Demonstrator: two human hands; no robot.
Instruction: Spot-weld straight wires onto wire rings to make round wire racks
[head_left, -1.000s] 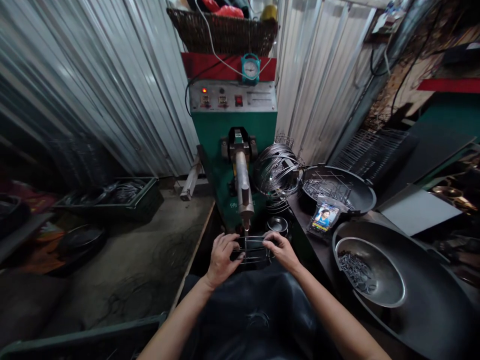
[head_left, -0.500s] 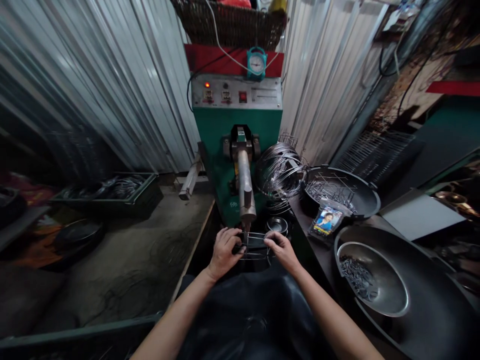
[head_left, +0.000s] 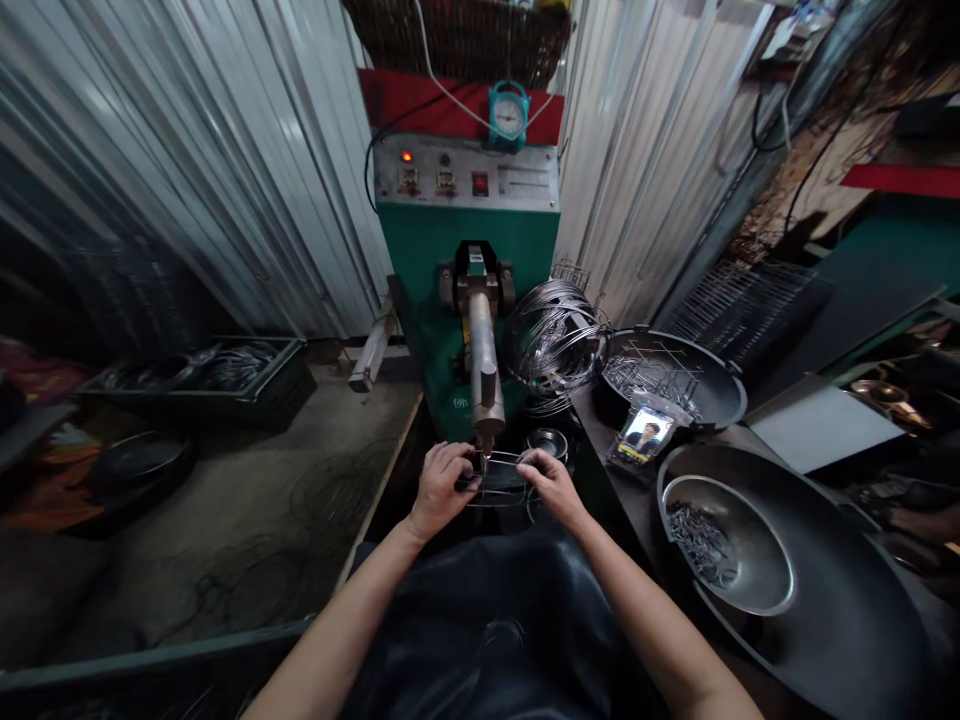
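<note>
Both hands hold a thin wire frame [head_left: 499, 503] beneath the tip of a green spot welding machine [head_left: 517, 240]. My left hand [head_left: 444, 482] is closed on its left side, fingers pinched close to the electrode [head_left: 487, 440]. At the right end of the frame, my right hand [head_left: 551, 480] pinches the wire between thumb and fingers. The electrode tip meets or nearly meets the wire; I cannot tell which. Part of the frame's left side is hidden behind my left fingers.
Right of the machine hang coiled wire rings [head_left: 555, 340]. Beyond them stands a dark pan [head_left: 727, 385] of wire pieces. Nearer, a metal bowl [head_left: 780, 575] of small metal parts sits inside a large wok [head_left: 840, 640]. A green crate [head_left: 270, 395] rests on the floor at left.
The whole view has shifted slightly, so things appear a little further left and up. Both hands keep their grip on the wire frame under the electrode.
</note>
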